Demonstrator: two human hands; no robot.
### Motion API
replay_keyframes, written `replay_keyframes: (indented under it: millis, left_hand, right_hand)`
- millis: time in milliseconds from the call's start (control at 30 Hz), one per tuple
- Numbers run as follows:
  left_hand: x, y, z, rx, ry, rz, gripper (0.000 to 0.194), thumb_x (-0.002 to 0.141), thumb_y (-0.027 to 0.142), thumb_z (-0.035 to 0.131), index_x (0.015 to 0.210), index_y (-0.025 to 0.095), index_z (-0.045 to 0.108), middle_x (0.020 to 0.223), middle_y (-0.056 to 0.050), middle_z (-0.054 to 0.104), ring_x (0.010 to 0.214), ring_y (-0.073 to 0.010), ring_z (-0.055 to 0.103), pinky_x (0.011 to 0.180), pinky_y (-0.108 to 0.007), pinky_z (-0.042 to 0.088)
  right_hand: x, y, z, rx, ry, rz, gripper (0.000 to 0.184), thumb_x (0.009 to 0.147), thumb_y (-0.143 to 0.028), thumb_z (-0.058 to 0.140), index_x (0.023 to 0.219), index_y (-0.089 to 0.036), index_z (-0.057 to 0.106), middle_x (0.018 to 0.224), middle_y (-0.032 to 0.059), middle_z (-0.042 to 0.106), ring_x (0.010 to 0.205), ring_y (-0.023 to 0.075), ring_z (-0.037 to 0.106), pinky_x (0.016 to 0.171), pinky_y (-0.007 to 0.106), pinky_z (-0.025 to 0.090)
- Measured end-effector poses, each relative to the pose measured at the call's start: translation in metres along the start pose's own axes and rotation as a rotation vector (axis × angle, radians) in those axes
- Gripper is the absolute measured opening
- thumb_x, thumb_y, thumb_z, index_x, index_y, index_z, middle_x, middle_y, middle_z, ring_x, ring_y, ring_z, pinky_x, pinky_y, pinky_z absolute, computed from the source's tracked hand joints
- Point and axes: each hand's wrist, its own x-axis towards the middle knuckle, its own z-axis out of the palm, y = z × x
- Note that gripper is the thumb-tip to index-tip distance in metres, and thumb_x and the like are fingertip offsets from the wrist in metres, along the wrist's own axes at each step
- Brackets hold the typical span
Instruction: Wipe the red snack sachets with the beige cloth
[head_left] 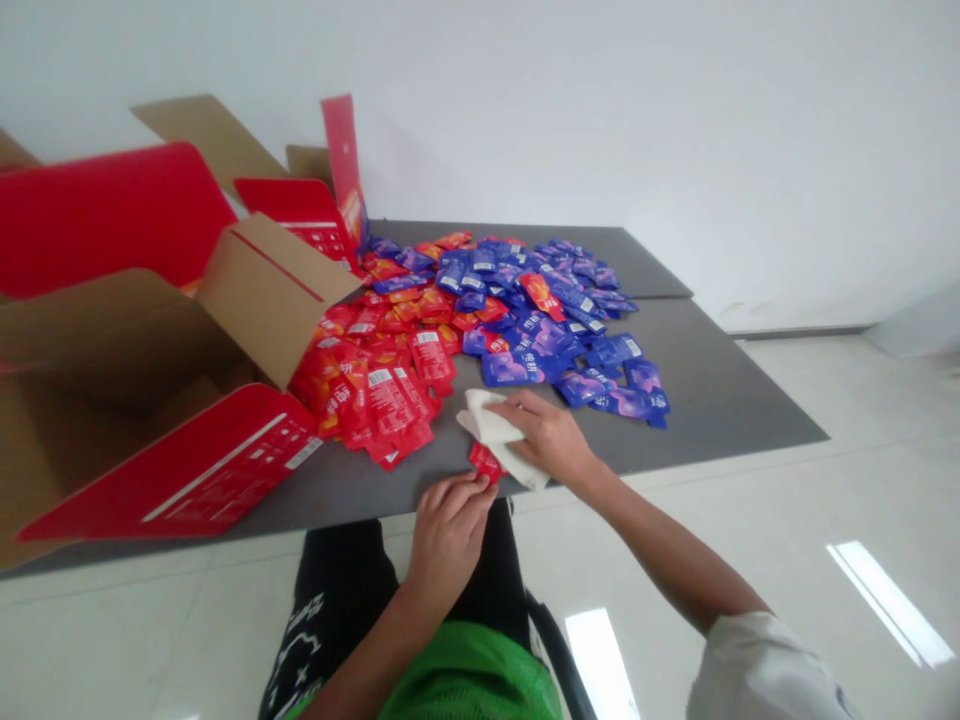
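My right hand (551, 437) is closed on a white cloth (491, 424) and presses it down at the near edge of the grey table (720, 400). Under the cloth lies one red sachet (485, 461). My left hand (448, 530) pinches the near end of that sachet at the table's edge. Just beyond my hands spreads a pile of red sachets (382, 385), and further right a pile of blue sachets (551, 325).
An open cardboard box (150, 350) with red printed flaps lies on its side at the left of the table. A second red box (330, 200) stands behind it. A white wall is beyond, pale floor tiles below and to the right.
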Motion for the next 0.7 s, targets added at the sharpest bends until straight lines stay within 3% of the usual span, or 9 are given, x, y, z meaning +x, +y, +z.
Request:
replay_keyframes:
  millis: [133, 267, 333, 467, 567, 700]
  left_hand:
    - [0.000, 0.000, 0.000, 0.040, -0.010, -0.010, 0.021, 0.097, 0.017, 0.061, 0.109, 0.026, 0.076, 0.102, -0.005, 0.076, 0.104, -0.0241, 0.066, 0.091, -0.041, 0.050]
    - [0.002, 0.001, -0.003, 0.021, -0.010, 0.008, 0.024, 0.098, 0.016, 0.060, 0.116, 0.025, 0.074, 0.109, -0.005, 0.076, 0.109, -0.0228, 0.066, 0.095, -0.041, 0.050]
    - [0.003, 0.002, -0.003, 0.014, -0.003, 0.008, 0.024, 0.097, 0.015, 0.060, 0.115, 0.024, 0.074, 0.109, -0.004, 0.076, 0.108, -0.0225, 0.066, 0.094, -0.040, 0.050]
    - [0.000, 0.002, -0.001, 0.016, -0.008, -0.008, 0.021, 0.098, 0.016, 0.060, 0.111, 0.024, 0.074, 0.106, -0.004, 0.076, 0.105, -0.0238, 0.065, 0.092, -0.041, 0.049]
    - [-0.001, 0.001, 0.000, 0.012, -0.016, -0.019, 0.020, 0.098, 0.016, 0.061, 0.109, 0.025, 0.075, 0.104, -0.004, 0.076, 0.104, -0.0245, 0.065, 0.091, -0.042, 0.048]
    - [0.001, 0.001, -0.002, -0.014, -0.018, -0.004, 0.025, 0.097, 0.014, 0.061, 0.117, 0.024, 0.073, 0.111, -0.004, 0.076, 0.110, -0.0230, 0.064, 0.095, -0.041, 0.047]
  right_hand:
    - [-0.013, -0.011, 0.012, 0.078, -0.083, -0.067, 0.043, 0.093, -0.019, 0.065, 0.135, -0.029, 0.065, 0.127, 0.0048, 0.069, 0.110, 0.0192, 0.067, 0.090, 0.025, 0.053]
    - [0.015, 0.016, 0.003, -0.035, -0.008, 0.093, 0.043, 0.093, -0.016, 0.063, 0.135, -0.025, 0.066, 0.125, 0.0084, 0.068, 0.110, 0.0217, 0.067, 0.091, 0.027, 0.053]
    - [0.020, 0.021, -0.003, -0.082, 0.021, 0.107, 0.045, 0.092, -0.015, 0.062, 0.136, -0.025, 0.065, 0.126, 0.0091, 0.068, 0.111, 0.0230, 0.067, 0.091, 0.028, 0.053]
    - [-0.004, -0.002, 0.003, 0.020, -0.038, -0.064, 0.050, 0.092, -0.017, 0.064, 0.141, -0.028, 0.061, 0.130, 0.0065, 0.067, 0.112, 0.0205, 0.067, 0.092, 0.026, 0.053]
    - [-0.015, -0.012, 0.014, 0.067, -0.082, -0.085, 0.045, 0.092, -0.019, 0.066, 0.136, -0.029, 0.065, 0.127, 0.0054, 0.068, 0.110, 0.0194, 0.068, 0.091, 0.025, 0.053]
    - [0.015, 0.014, 0.009, -0.018, -0.039, 0.053, 0.043, 0.093, -0.018, 0.063, 0.135, -0.026, 0.066, 0.126, 0.0068, 0.068, 0.108, 0.0204, 0.068, 0.090, 0.026, 0.053]
